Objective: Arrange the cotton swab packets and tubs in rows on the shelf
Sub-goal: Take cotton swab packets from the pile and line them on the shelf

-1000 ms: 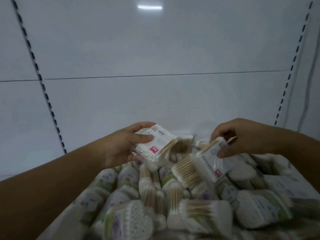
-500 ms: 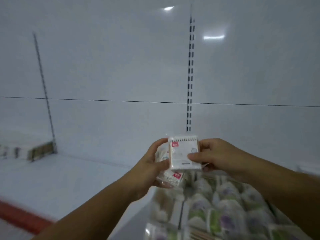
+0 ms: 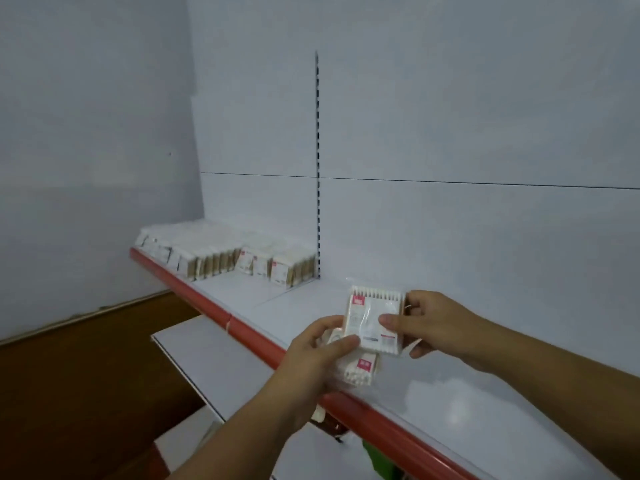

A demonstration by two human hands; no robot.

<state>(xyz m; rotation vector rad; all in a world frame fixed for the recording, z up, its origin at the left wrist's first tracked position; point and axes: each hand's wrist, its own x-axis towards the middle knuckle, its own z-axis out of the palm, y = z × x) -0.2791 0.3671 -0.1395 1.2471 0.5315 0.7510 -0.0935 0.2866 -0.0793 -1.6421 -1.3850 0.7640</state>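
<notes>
A white back panel [image 3: 467, 116] rises behind a white shelf [image 3: 467, 393] with a red front edge [image 3: 249, 332], and a dark slotted upright [image 3: 317, 168] runs down the panel to the shelf's back. To the left are a pale wall [image 3: 86, 133] and a brown floor [image 3: 69, 393], with a lower shelf [image 3: 207, 358] jutting out beneath. At the far left end of the shelf, cotton swab packets [image 3: 225, 259] stand in rows, packed face to back against the panel, and the nearest row ends just beside the upright. I hold two more packets in front of me, above the shelf's front edge and well apart from those rows. The upper packet [image 3: 372, 318] stands nearly upright, its swab tips along the top and a red label in its upper left corner. My right hand [image 3: 440, 323] grasps it at the right side, the thumb pressed on its front face and the fingers curled round behind its edge. My left hand [image 3: 311, 362] has its grip closed too: the thumb lies across the upper packet's lower left corner, and the fingers curl underneath round the lower packet [image 3: 360, 370], which lies tilted below the first and touches it, its swab tips pointing down towards the red edge.
</notes>
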